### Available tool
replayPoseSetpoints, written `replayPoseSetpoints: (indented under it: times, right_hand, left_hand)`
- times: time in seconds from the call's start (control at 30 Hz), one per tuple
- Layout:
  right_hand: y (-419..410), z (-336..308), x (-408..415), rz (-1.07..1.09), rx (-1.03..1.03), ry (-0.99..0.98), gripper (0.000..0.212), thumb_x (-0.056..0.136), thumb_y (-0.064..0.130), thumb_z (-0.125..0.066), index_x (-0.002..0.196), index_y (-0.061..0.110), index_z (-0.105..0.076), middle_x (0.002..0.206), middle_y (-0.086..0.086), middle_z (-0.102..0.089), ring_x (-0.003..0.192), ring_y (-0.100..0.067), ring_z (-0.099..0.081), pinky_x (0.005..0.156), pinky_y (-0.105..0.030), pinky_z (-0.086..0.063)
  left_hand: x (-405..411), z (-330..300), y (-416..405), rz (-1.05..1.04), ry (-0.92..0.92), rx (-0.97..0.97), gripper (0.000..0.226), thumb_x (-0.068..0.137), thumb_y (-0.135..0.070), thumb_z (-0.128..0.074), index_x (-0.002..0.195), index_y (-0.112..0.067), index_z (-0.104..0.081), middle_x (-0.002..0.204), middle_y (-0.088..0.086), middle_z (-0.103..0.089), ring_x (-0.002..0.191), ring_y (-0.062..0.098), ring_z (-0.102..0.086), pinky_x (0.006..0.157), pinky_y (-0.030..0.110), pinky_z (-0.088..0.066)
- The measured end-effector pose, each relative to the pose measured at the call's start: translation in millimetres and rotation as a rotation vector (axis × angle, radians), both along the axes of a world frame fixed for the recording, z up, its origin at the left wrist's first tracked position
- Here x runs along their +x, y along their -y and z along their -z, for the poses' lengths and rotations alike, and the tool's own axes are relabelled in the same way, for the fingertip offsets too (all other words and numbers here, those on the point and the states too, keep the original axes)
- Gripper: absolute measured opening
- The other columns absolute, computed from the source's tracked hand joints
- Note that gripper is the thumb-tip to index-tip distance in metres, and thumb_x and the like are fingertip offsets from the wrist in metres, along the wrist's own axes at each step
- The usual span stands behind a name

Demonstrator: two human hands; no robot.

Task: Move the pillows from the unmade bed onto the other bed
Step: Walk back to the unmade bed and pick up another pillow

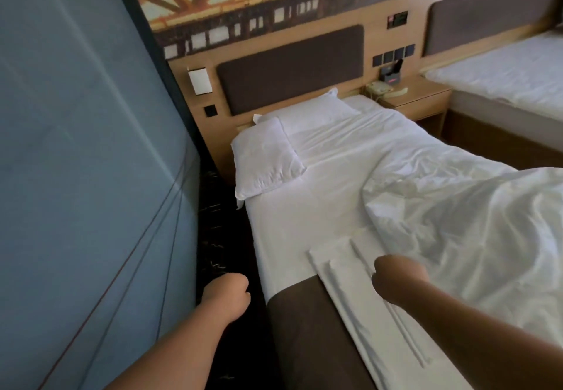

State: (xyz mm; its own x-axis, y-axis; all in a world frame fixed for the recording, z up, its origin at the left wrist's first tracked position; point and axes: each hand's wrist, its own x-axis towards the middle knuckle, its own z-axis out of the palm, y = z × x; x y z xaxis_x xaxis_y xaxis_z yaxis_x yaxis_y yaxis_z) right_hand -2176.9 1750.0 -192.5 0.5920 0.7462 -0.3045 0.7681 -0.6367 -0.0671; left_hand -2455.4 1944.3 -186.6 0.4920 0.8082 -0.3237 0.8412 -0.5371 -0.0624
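Unmade bed (320,213): two pillows (265,158) at headboard end, duvet (457,222) bunched right. Other bed (502,82) far right past nightstand (420,97). Narrow floor gap along left wall. Left grip (227,295), right grip (396,277) both fisted, empty.

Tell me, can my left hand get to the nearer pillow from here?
Probably yes, after stepping forward. The left hand hangs closed over the aisle, and nothing lies between it and the nearer pillow at the bed's edge.

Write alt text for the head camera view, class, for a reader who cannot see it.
Two white pillows lie at the head of an unmade bed with a rumpled duvet. The left hand and right hand hover empty near its foot; another bed stands right.
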Motion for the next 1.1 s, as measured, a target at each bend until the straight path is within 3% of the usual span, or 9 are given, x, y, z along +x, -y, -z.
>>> replayPoseSetpoints:
  times: [0.1, 0.23, 0.33, 0.4, 0.6, 0.8, 0.9, 1.0, 1.1]
  right_hand:
    - [14, 4, 24, 0.075, 0.029, 0.011, 0.021, 0.094, 0.022, -0.044, 0.075, 0.02, -0.052, 0.104, 0.003, -0.066, 0.101, -0.021, -0.066, 0.073, -0.026, -0.045]
    - [27, 8, 45, 0.229, 0.055, 0.004, 0.026, 0.097, 0.018, -0.042, 0.104, 0.022, -0.067, 0.113, 0.001, -0.067, 0.106, -0.021, -0.065, 0.084, -0.028, -0.049]
    - [29, 14, 53, 0.31, 0.036, -0.006, 0.023, 0.098, 0.017, -0.041, 0.092, 0.024, -0.061, 0.11, 0.001, -0.068, 0.102, -0.021, -0.067, 0.08, -0.027, -0.05]
    - [20, 20, 53, 0.347, 0.02, -0.005, 0.021, 0.097, 0.017, -0.04, 0.083, 0.024, -0.054, 0.107, 0.001, -0.068, 0.098, -0.021, -0.067, 0.079, -0.028, -0.053]
    - [-27, 44, 49, 0.438, -0.115, 0.012, 0.026, 0.098, 0.013, -0.04, 0.1, 0.02, -0.064, 0.105, 0.001, -0.067, 0.097, -0.022, -0.067, 0.073, -0.028, -0.051]
    - [-84, 61, 40, 0.598, -0.217, -0.034, 0.03, 0.097, 0.015, -0.04, 0.108, 0.02, -0.067, 0.112, -0.001, -0.068, 0.104, -0.025, -0.067, 0.08, -0.032, -0.049]
    - [-101, 60, 29, 0.598, -0.304, -0.026, 0.025, 0.098, 0.012, -0.042, 0.106, 0.019, -0.065, 0.106, -0.001, -0.065, 0.102, -0.026, -0.064, 0.074, -0.034, -0.044]
    - [-107, 57, 17, 0.561, -0.315, -0.025, 0.026, 0.098, 0.01, -0.041, 0.105, 0.017, -0.065, 0.098, -0.002, -0.061, 0.098, -0.027, -0.063, 0.07, -0.034, -0.042]
    - [-101, 55, 14, 0.733, -0.208, -0.067, 0.023, 0.095, 0.012, -0.043, 0.097, 0.017, -0.065, 0.104, -0.005, -0.067, 0.098, -0.029, -0.065, 0.072, -0.032, -0.045]
  left_hand:
    - [38, 2, -7, 0.071, 0.002, -0.04, 0.029, 0.091, -0.028, -0.049, 0.064, -0.02, -0.046, 0.07, -0.004, -0.052, 0.064, 0.016, -0.054, 0.052, 0.028, -0.038]
    - [79, 7, -18, 0.147, -0.027, -0.064, 0.02, 0.088, -0.025, -0.048, 0.071, -0.018, -0.053, 0.083, 0.002, -0.062, 0.078, 0.023, -0.064, 0.06, 0.029, -0.045]
    - [107, 13, -30, 0.219, -0.038, -0.077, 0.02, 0.092, -0.026, -0.047, 0.072, -0.019, -0.046, 0.093, 0.006, -0.063, 0.084, 0.026, -0.062, 0.066, 0.029, -0.043]
    - [129, 23, -43, 0.252, 0.012, -0.086, 0.025, 0.092, -0.026, -0.046, 0.068, -0.02, -0.042, 0.086, 0.004, -0.059, 0.077, 0.024, -0.055, 0.065, 0.029, -0.041]
    - [187, 70, -105, 0.293, 0.245, -0.112, 0.034, 0.092, -0.022, -0.047, 0.062, -0.017, -0.034, 0.066, 0.001, -0.047, 0.064, 0.024, -0.048, 0.056, 0.032, -0.032]
    - [225, 114, -154, 0.518, 0.151, -0.209, 0.02, 0.094, -0.021, -0.046, 0.078, -0.013, -0.054, 0.084, 0.01, -0.061, 0.079, 0.031, -0.061, 0.062, 0.031, -0.039]
    - [234, 124, -158, 0.587, 0.107, -0.263, 0.017, 0.094, -0.019, -0.046, 0.078, -0.015, -0.05, 0.091, 0.012, -0.065, 0.083, 0.032, -0.063, 0.062, 0.03, -0.039]
    - [240, 129, -161, 0.616, 0.093, -0.275, 0.022, 0.093, -0.019, -0.046, 0.072, -0.016, -0.045, 0.086, 0.009, -0.062, 0.074, 0.028, -0.056, 0.061, 0.029, -0.039]
    - [242, 123, -163, 0.64, 0.088, -0.26, 0.025, 0.093, -0.019, -0.045, 0.067, -0.017, -0.042, 0.076, 0.003, -0.053, 0.071, 0.027, -0.053, 0.059, 0.029, -0.036]
